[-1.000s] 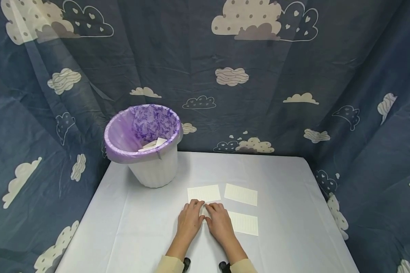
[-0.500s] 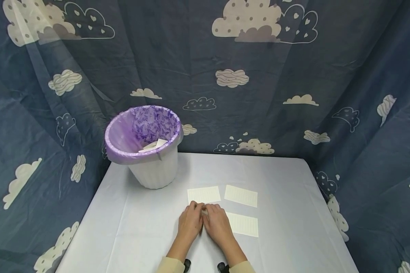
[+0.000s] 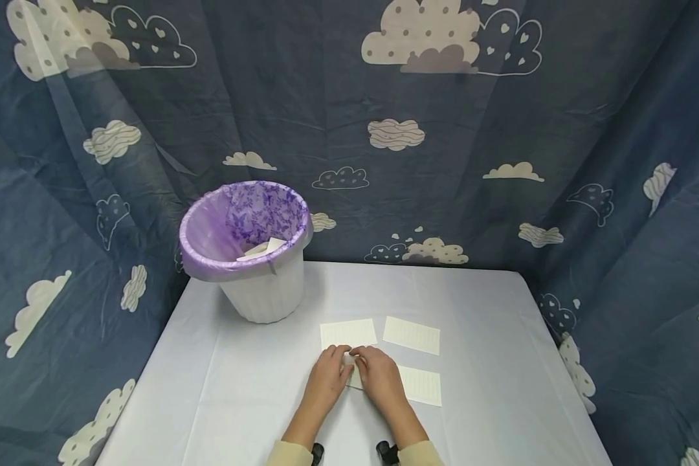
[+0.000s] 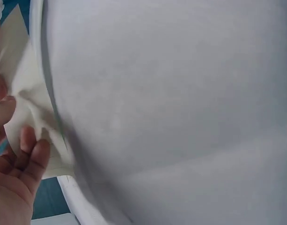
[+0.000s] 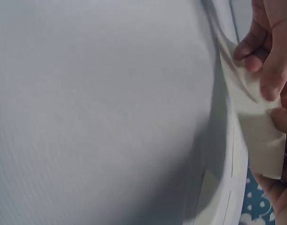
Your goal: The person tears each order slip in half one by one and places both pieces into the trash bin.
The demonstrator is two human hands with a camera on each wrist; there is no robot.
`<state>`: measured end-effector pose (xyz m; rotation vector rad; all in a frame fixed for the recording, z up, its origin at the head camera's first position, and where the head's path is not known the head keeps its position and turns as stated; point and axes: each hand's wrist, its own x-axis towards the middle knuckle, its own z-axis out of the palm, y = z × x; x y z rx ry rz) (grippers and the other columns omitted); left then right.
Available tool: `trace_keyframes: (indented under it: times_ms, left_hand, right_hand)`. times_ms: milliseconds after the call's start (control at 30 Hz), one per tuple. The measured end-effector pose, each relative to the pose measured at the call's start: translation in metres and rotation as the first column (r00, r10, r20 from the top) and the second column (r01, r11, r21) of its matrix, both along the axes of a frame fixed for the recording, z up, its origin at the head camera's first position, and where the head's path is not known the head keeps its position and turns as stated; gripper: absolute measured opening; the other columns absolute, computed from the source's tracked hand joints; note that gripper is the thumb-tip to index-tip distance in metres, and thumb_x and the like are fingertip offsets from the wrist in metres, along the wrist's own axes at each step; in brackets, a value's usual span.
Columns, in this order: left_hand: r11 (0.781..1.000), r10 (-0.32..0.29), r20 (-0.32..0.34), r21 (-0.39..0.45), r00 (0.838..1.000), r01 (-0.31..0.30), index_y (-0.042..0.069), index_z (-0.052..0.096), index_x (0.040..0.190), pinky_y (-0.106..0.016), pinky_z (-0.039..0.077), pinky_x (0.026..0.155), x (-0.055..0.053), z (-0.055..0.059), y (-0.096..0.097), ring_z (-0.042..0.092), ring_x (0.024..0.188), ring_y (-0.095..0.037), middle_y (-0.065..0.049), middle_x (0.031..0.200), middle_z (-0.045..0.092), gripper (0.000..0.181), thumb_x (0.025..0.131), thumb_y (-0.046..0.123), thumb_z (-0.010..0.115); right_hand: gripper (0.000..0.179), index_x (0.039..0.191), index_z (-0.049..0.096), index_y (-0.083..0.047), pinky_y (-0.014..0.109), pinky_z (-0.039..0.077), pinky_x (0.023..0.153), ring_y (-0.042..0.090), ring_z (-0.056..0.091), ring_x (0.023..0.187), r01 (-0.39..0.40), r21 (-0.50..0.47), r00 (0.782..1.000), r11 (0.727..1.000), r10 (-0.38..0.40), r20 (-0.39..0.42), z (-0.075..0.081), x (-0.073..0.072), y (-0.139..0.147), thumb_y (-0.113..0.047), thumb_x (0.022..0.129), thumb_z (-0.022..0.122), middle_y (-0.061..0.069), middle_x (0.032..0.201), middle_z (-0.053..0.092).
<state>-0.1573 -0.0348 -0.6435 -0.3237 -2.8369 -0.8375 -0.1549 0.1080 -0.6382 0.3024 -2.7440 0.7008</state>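
Between my two hands is a sheet of cream paper (image 3: 354, 380), with its lower edge showing in the head view. My left hand (image 3: 324, 378) pinches it on the left, and my right hand (image 3: 381, 378) pinches it on the right, fingertips close together. The left wrist view shows this paper (image 4: 21, 58) creased under the fingers. Thumb and fingers grip the paper (image 5: 260, 136) in the right wrist view too. Past the fingertips lies a cream lined card (image 3: 347, 331). Another lined card (image 3: 421, 384) lies beside my right hand, partly covered by it.
A third lined card (image 3: 411, 334) lies at the back right of the others. At the back left of the white-covered table (image 3: 256, 395) stands a white bin (image 3: 265, 291) with a purple liner, holding paper pieces (image 3: 262, 249). Dark blue cloud-print cloth (image 3: 431, 194) surrounds the table.
My hands came together half a second ago and are now slightly apart, the right one shifted a little right. More of the held paper shows between them. The cards and bin stay put.
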Motion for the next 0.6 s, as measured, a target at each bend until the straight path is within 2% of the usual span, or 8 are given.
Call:
trace_keyframes:
  times_ms: [100, 233, 333, 433, 600]
  left_hand:
    - [0.991, -0.029, -0.013, 0.128, 0.999, 0.031, 0.010, 0.072, 0.115, -0.025, 0.053, 0.068, -0.001, 0.004, -0.001, 0.059, 0.075, -0.007, 0.000, 0.093, 0.070, 0.022, 0.094, 0.014, 0.080]
    - [0.965, -0.041, 0.001, 0.257, 0.999, 0.040, 0.010, 0.074, 0.104, -0.020, 0.049, 0.063, -0.002, 0.008, -0.002, 0.055, 0.071, -0.002, 0.002, 0.085, 0.069, 0.012, 0.093, 0.010, 0.080]
    - [0.956, -0.032, 0.004, 0.290, 0.999, 0.029, 0.011, 0.075, 0.099, -0.018, 0.047, 0.061, -0.003, 0.010, 0.000, 0.051, 0.070, 0.002, 0.004, 0.082, 0.068, 0.011, 0.091, 0.010, 0.082]
    - [0.945, -0.021, -0.019, 0.327, 1.000, 0.026, 0.011, 0.076, 0.095, -0.017, 0.047, 0.061, -0.005, 0.013, 0.002, 0.051, 0.069, 0.003, 0.003, 0.081, 0.070, 0.011, 0.088, 0.008, 0.084]
    - [0.919, -0.012, -0.027, 0.393, 1.000, 0.022, 0.013, 0.076, 0.090, -0.016, 0.045, 0.058, -0.006, 0.021, 0.004, 0.048, 0.065, 0.004, 0.004, 0.077, 0.069, 0.011, 0.087, 0.007, 0.085]
  right_hand:
    - [0.012, 0.103, 0.080, -0.019, 0.038, 0.063, 0.086, 0.019, 0.079, 0.098, 0.003, -0.099, 0.999, 0.995, 0.002, 0.048, 0.001, -0.002, 0.007, -0.011, 0.095, 0.078, -0.002, 0.102, 0.082]
    - [0.010, 0.103, 0.082, -0.013, 0.041, 0.063, 0.090, 0.024, 0.079, 0.102, 0.004, -0.248, 0.992, 0.969, 0.026, 0.120, 0.004, -0.004, 0.015, -0.009, 0.095, 0.078, 0.002, 0.104, 0.083]
    - [0.010, 0.102, 0.083, -0.010, 0.040, 0.064, 0.088, 0.025, 0.080, 0.100, 0.004, -0.324, 0.989, 0.946, 0.044, 0.143, 0.005, -0.004, 0.018, -0.007, 0.093, 0.079, 0.005, 0.103, 0.083]
    - [0.009, 0.101, 0.083, -0.010, 0.034, 0.064, 0.083, 0.022, 0.079, 0.095, 0.024, -0.389, 0.983, 0.921, 0.050, 0.178, 0.007, -0.004, 0.021, -0.007, 0.093, 0.079, 0.005, 0.101, 0.083]
    - [0.007, 0.099, 0.084, -0.013, 0.021, 0.058, 0.077, 0.015, 0.075, 0.089, 0.115, -0.509, 0.955, 0.853, 0.045, 0.292, 0.013, -0.004, 0.024, -0.012, 0.095, 0.078, 0.004, 0.101, 0.083]
